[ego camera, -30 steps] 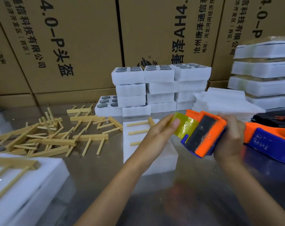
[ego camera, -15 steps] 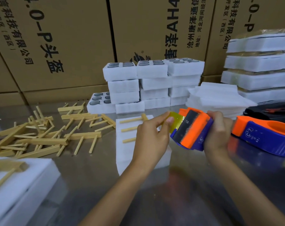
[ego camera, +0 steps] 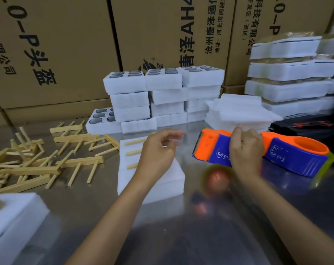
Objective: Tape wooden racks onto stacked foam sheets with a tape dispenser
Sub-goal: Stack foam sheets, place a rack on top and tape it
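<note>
A white stack of foam sheets (ego camera: 170, 180) lies in the middle of the steel table with a wooden rack (ego camera: 132, 153) on top; three of its prongs show. My left hand (ego camera: 158, 152) hovers over the stack, fingers curled loosely, holding nothing I can see. My right hand (ego camera: 245, 150) grips the middle of an orange and blue tape dispenser (ego camera: 210, 150), held level just right of the stack, its toothed blade pointing left. A yellowish tape roll edge (ego camera: 326, 167) shows at its right end.
Loose wooden racks (ego camera: 47, 155) pile up at left. Foam blocks (ego camera: 162, 96) stand stacked behind, thin foam sheets (ego camera: 238, 111) beside them, wrapped foam bundles (ego camera: 288, 73) at right. Cardboard boxes (ego camera: 66, 44) wall the back. Another foam piece (ego camera: 13, 222) lies near left.
My left hand let go of the tape end and drew back left over the stack. My right hand turned the dispenser flat, blade facing left, and lowered it.
</note>
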The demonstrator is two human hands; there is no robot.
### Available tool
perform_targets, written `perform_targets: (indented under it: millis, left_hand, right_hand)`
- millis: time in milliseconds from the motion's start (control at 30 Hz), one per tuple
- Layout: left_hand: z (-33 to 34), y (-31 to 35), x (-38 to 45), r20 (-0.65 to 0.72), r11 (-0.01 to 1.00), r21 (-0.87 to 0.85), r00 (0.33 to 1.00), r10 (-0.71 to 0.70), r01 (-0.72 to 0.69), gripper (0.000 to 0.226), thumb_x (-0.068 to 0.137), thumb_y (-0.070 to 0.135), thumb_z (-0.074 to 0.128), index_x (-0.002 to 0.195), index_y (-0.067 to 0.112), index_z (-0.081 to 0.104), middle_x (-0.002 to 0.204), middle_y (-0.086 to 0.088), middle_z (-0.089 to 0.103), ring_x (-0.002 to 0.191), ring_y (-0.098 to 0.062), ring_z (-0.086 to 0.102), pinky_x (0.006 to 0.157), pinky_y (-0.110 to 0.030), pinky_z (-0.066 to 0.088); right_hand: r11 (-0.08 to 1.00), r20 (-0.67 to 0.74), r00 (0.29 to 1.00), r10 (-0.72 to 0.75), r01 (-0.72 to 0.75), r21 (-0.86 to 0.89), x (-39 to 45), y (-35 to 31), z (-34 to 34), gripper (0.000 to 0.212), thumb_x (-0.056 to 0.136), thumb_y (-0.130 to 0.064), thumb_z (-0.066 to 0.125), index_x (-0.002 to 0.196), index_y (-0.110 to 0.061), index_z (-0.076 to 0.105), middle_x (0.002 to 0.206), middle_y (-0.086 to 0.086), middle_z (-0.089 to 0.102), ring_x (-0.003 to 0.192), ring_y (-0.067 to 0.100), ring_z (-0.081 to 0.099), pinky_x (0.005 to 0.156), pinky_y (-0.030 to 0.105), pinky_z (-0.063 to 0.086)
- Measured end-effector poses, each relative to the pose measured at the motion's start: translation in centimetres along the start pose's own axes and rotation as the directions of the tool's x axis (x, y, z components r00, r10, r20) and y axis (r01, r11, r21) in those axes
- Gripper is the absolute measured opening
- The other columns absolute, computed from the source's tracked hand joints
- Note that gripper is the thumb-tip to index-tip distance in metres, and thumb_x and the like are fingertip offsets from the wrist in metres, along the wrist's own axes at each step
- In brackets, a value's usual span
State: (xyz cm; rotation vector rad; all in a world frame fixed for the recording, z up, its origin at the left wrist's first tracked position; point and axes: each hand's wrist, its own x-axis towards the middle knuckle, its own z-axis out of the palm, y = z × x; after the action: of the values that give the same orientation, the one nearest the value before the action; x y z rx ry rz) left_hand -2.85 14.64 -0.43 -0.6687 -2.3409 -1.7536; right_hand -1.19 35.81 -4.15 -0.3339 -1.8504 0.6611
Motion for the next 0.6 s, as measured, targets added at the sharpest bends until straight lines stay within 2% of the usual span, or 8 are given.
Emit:
perform_targets:
  millis: [100,200,300,367,400,467,533,600]
  left_hand:
    - [0.2,-0.1,0.3,0.008,1.000,-0.006,1.000,-0.017,0.017,0.048,0.089,-0.010,0.040,0.099,0.027,0.069,0.102,0.007,0.072,0.093,-0.009,0.068,0.074,-0.025,0.050]
    - [0.4,-0.4,0.4,0.035,1.000,0.004,0.999,-0.022,0.022,0.046,0.089,-0.007,0.042,0.101,0.028,0.069,0.105,0.009,0.071,0.097,-0.007,0.066,0.068,-0.020,0.044]
    - [0.3,-0.7,0.7,0.020,1.000,-0.006,1.000,-0.021,0.021,0.044,0.090,-0.007,0.043,0.101,0.026,0.069,0.105,0.006,0.071,0.099,-0.010,0.066,0.078,-0.029,0.051]
    - [0.0,-0.9,0.8,-0.011,0.999,-0.025,1.000,-0.024,0.024,0.045,0.091,-0.008,0.043,0.098,0.028,0.069,0.104,0.005,0.072,0.100,-0.016,0.066,0.085,-0.044,0.055]
    - [-0.2,-1.0,0.9,-0.030,0.999,-0.035,0.999,-0.026,0.025,0.046,0.091,-0.007,0.043,0.097,0.029,0.069,0.103,0.005,0.072,0.100,-0.018,0.066,0.083,-0.048,0.055]
    - [-0.6,-1.2,1.1,-0.054,0.998,-0.054,0.998,-0.031,0.028,0.046,0.091,-0.007,0.043,0.098,0.029,0.071,0.101,0.006,0.073,0.098,-0.019,0.067,0.081,-0.049,0.056]
    - [-0.9,-1.2,1.3,-0.066,0.997,-0.069,0.997,-0.045,0.040,0.044,0.091,-0.007,0.043,0.100,0.025,0.071,0.099,0.005,0.073,0.096,-0.017,0.068,0.086,-0.045,0.055]
    - [-1.0,-1.2,1.5,-0.071,0.996,-0.074,0.996,-0.057,0.052,0.041,0.092,-0.006,0.043,0.101,0.022,0.071,0.098,0.004,0.073,0.092,-0.014,0.069,0.088,-0.042,0.055]
  right_hand:
    - [0.953,0.188,0.972,-0.142,0.186,-0.238,-0.5,1.9,0.9,0.051,0.100,-0.023,0.043,0.053,-0.005,0.053,0.058,0.014,0.059,0.071,0.032,0.051,0.077,0.041,0.034]
    - [0.940,0.317,0.940,-0.125,0.214,-0.264,-1.1,3.0,1.3,0.038,0.100,-0.028,0.050,0.072,-0.006,0.064,0.076,0.011,0.065,0.086,0.034,0.054,0.088,0.042,0.035]
    - [0.947,0.264,0.959,-0.103,0.175,-0.269,-0.1,3.4,0.6,0.025,0.096,-0.035,0.054,0.095,-0.012,0.064,0.096,0.006,0.063,0.097,0.027,0.053,0.093,0.041,0.036]
    - [0.898,0.168,0.984,-0.067,0.133,-0.419,1.4,4.5,-1.0,0.028,0.091,-0.037,0.056,0.104,-0.012,0.061,0.103,0.010,0.060,0.100,0.030,0.052,0.090,0.045,0.038]
    - [0.846,0.109,0.993,-0.032,0.085,-0.527,2.2,5.6,-2.1,0.034,0.088,-0.037,0.058,0.105,-0.008,0.058,0.105,0.015,0.059,0.100,0.035,0.052,0.087,0.047,0.039]
    - [0.700,0.041,0.996,0.083,-0.029,-0.714,3.7,8.3,-4.7,0.048,0.086,-0.043,0.056,0.100,0.003,0.056,0.100,0.026,0.058,0.095,0.041,0.053,0.086,0.048,0.038]
    - [0.545,0.049,0.974,0.221,-0.082,-0.834,4.4,10.4,-6.6,0.064,0.089,-0.054,0.045,0.085,0.007,0.062,0.084,0.030,0.063,0.084,0.039,0.058,0.089,0.046,0.038]
    - [0.522,0.093,0.963,0.253,-0.055,-0.851,4.6,11.9,-7.0,0.074,0.093,-0.056,0.037,0.063,0.006,0.064,0.062,0.026,0.061,0.062,0.031,0.057,0.088,0.043,0.041]
